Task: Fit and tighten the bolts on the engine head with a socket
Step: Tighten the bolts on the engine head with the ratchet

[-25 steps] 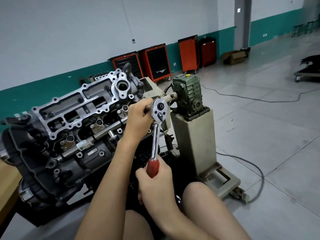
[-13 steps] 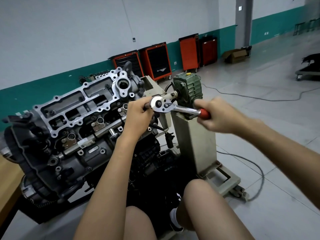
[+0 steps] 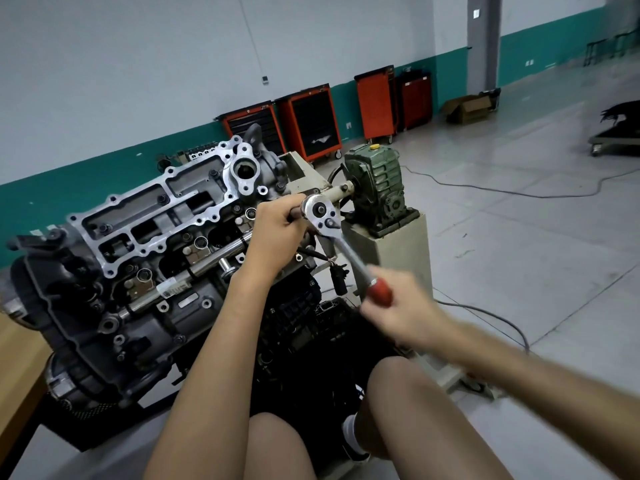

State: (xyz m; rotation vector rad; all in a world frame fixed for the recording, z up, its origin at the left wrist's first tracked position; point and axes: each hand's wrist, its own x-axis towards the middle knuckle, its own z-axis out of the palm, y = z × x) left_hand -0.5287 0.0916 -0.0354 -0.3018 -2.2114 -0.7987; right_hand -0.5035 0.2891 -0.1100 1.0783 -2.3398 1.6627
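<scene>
- The right hand (image 3: 401, 311) is clenched round the red handle (image 3: 379, 294) of the ratchet (image 3: 346, 252), right out at its far end. The hand is blurred, so finger detail is lost.
- The left hand (image 3: 277, 230) has its grip curled round the dark extension bar (image 3: 294, 212) just behind the ratchet head (image 3: 318, 212), steadying it.
- The socket and bolt are hidden under those fingers, so I can't tell how well they are seated.
- The tool looks like stiff steel, and the polished shank is likely slippery. The red handle is the place to hold, and its end should give the most leverage.
- The engine head (image 3: 156, 230) sits left of the ratchet, its open face tilted towards the camera. It looks like a heavy, rigid casting, and the bolts should be run in square, because its threads may strip.
- The green gearbox (image 3: 377, 188) stands just beyond the ratchet head, so knuckles could catch on it.
</scene>
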